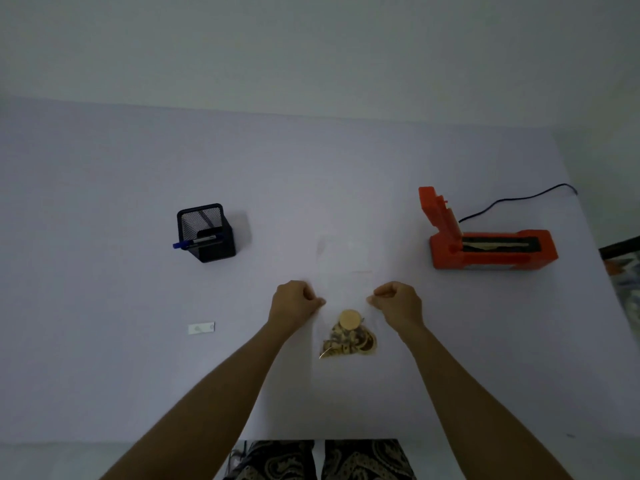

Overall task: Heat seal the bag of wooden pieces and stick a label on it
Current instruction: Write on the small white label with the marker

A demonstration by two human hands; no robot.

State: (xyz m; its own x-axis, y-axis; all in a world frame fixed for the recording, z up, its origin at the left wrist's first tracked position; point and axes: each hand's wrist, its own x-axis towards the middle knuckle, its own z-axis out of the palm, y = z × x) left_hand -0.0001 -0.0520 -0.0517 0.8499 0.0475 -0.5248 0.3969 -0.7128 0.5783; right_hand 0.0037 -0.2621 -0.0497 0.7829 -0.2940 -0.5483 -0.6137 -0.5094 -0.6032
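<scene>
While both forearms reach forward over the pale worktop (pixel 104 202), the left hand (pixel 294 301) and the right hand (pixel 398 301) each have fingers curled, pinching opposite side edges of a clear bag (pixel 346 289); the bag is nearly transparent and its upper outline is hard to trace; the wooden pieces (pixel 348 337) are gathered at its near end, between the two wrists; the label (pixel 201 328) lies flat on the worktop, well to the left of the left hand; the orange heat sealer (pixel 491 249) stands far right with its lid raised and a black cable (pixel 512 200) trailing behind; a black mesh holder (pixel 205 232) with a blue pen (pixel 194 242) stands far left.
</scene>
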